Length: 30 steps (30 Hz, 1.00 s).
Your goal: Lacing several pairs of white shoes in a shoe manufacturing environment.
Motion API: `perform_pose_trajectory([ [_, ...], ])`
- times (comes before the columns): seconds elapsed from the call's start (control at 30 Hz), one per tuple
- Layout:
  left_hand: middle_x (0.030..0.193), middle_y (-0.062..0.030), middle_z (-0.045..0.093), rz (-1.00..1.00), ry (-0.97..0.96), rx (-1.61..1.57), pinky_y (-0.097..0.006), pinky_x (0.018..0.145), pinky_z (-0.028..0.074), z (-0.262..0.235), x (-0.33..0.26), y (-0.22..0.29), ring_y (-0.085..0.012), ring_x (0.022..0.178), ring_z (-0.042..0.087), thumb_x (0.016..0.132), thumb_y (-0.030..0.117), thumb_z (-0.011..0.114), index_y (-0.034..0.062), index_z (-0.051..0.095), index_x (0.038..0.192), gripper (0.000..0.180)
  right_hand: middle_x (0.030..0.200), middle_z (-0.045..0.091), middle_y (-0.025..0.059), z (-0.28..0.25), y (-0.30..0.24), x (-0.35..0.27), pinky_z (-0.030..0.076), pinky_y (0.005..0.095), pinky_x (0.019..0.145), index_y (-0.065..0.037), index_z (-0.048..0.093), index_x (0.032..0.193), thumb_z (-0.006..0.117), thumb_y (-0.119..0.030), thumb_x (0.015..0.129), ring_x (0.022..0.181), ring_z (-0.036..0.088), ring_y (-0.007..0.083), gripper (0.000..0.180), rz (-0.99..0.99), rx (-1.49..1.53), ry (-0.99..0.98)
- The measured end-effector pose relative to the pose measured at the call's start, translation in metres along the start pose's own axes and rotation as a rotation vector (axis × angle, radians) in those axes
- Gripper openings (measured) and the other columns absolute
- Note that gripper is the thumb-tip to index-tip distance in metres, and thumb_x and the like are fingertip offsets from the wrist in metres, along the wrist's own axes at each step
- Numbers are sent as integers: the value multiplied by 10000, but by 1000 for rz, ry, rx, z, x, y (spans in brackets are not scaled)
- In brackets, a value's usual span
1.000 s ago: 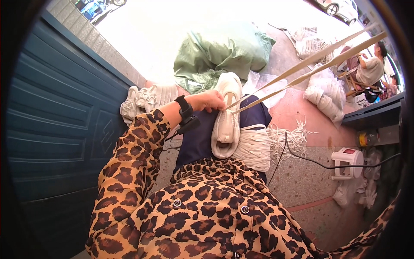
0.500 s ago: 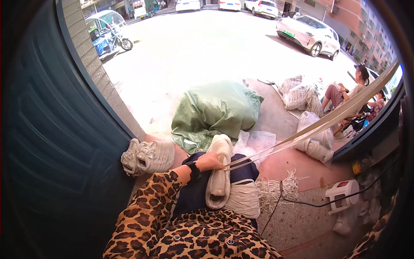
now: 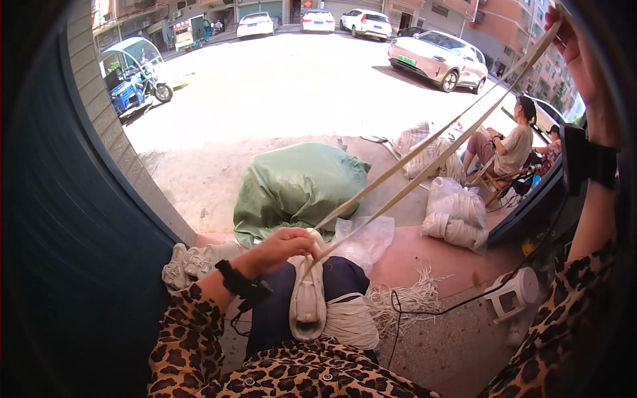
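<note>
Grips shoelace point(image 3: 541, 51) in right hand point(image 3: 576, 56); curls left hand point(image 3: 282, 250) over white sneaker point(image 3: 307, 298) below, cannot tell whether gripping; looks threaded but untied.

The long laces point(image 3: 424, 171) looked like flat, matt woven cloth, and the shoe point(image 3: 308, 296) like matt fabric. The green sack point(image 3: 298, 182) was creased, faintly glossy plastic; the stool point(image 3: 528, 286), smooth plastic.

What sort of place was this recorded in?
Probably an open doorway facing a street or yard: a dark blue door at left, cars on the sunlit ground outside, and a blue three-wheeler near the wall.
</note>
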State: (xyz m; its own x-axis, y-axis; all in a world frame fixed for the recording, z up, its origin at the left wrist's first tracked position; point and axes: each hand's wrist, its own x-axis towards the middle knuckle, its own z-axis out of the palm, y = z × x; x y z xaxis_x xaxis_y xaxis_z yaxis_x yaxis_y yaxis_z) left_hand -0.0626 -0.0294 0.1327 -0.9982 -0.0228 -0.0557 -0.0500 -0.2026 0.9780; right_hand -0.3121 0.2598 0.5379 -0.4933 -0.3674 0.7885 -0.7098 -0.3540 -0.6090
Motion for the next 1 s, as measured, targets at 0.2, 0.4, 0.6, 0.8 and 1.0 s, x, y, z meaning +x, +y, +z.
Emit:
perform_pose_trajectory([
  [0.2,592,33,440,291,665,-531,-306,613,442,-200,-145,43,-107,548,471,929,247,452,129,483,747,219,768,597,13,-231,103,-129,486,287,724,-71,580,830,558,-178,870,756,585,119,117,392,43,570],
  [0.4,593,-7,376,516,1162,-390,-218,473,372,-376,-391,109,-101,499,379,940,163,437,53,465,780,197,807,586,-16,-314,179,-321,463,304,698,-123,604,912,568,-176,867,754,565,118,78,800,-12,1032],
  [0.6,621,-10,405,168,1092,-286,-217,438,323,-313,-305,71,-101,495,365,911,147,502,68,431,764,181,769,588,3,-112,255,-388,462,216,642,-37,600,957,561,-189,885,678,547,94,173,1125,-51,231],
  [0.8,639,56,416,-428,503,-591,-213,478,314,-103,-103,-77,-68,525,382,893,228,521,103,528,901,125,807,626,81,131,248,-458,469,260,697,25,596,909,552,-138,865,771,581,130,174,979,55,-781],
  [1.0,762,9,588,-477,330,72,-183,571,386,-13,-43,-109,-53,639,504,912,238,502,31,632,904,245,991,600,154,205,255,-467,415,368,839,-3,579,808,528,-75,795,988,537,291,90,304,-360,-860],
])
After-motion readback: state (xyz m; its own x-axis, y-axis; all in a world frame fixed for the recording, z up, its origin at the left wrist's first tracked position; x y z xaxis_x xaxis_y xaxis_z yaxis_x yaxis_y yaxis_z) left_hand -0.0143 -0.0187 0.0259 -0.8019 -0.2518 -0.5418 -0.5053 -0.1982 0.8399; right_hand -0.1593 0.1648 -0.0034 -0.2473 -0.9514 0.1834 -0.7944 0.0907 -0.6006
